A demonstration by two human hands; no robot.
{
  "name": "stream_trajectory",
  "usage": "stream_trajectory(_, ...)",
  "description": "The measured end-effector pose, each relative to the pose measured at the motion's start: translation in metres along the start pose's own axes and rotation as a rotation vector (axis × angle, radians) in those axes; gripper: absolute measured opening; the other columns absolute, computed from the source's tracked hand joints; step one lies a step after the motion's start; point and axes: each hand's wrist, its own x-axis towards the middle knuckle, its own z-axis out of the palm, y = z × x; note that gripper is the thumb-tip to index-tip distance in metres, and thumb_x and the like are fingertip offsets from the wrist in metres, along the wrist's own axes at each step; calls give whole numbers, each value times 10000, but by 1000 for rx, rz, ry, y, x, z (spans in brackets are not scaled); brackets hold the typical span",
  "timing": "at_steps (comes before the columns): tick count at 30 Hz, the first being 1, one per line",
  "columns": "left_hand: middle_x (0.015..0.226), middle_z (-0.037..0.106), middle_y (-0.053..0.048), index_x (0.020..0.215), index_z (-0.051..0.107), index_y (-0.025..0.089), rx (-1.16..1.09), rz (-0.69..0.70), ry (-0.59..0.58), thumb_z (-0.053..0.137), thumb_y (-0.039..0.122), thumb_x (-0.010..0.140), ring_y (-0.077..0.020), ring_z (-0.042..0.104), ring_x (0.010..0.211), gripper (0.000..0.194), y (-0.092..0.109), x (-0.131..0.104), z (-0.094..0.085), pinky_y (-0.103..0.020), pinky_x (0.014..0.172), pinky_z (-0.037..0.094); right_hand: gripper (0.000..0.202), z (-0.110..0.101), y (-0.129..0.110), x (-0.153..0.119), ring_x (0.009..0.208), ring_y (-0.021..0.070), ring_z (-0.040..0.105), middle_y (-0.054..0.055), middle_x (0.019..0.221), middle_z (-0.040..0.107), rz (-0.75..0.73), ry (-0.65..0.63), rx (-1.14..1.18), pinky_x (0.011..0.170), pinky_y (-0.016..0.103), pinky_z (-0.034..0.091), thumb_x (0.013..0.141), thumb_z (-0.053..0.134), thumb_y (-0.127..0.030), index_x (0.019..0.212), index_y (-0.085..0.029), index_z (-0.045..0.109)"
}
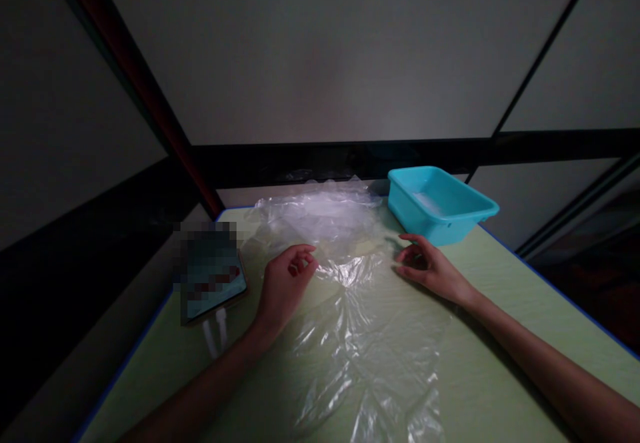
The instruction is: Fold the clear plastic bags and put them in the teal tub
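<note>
A clear plastic bag [370,346] lies spread and wrinkled down the middle of the table, its far part bunched into a cloudy heap [325,213]. At the left side of that heap is my left hand [287,283], fingers loosely curled, a small gap between thumb and index finger. My right hand [425,266] hovers by the heap's right side, thumb and fingers apart, holding nothing. Just behind it stands a turquoise plastic basin [435,226], with something pale at its bottom that I cannot make out.
On the left of the light green table [505,310] a phone or tablet [215,276] is propped up, its screen partly blurred, with a white stand or cable [215,336] in front. Behind the table rise grey panels [320,56] with a black band. Blue edging runs along the tabletop.
</note>
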Motion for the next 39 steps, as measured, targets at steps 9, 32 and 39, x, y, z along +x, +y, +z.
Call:
stream_trajectory(9,420,481,74,679,613,159,-107,-147,-10,621,279,592,-74,410,325,148,1,4,-7,-170,338,254,263,-9,-6,-1,505,130,538,3,629,579,94,-47,57,437,238,433,660,621,-361,818,-165,543)
stream_trajectory(32,798,634,4,737,524,176,-352,421,194,586,234,766,-103,645,548,90,85,49,-60,-138,359,418,135,-31,-137,62,981,190,579,28,965,603,-528,56,168,830,366,481,862,475,-324,815,-211,418)
stream_trajectory(39,835,618,19,782,596,237,-188,649,-266,562,149,777,-80,542,442,94,100,-1,-88,-194,341,419,25,-50,-123,-10,1075,202,532,57,1123,590,-513,-110,-19,834,344,477,882,447,-219,861,-225,459)
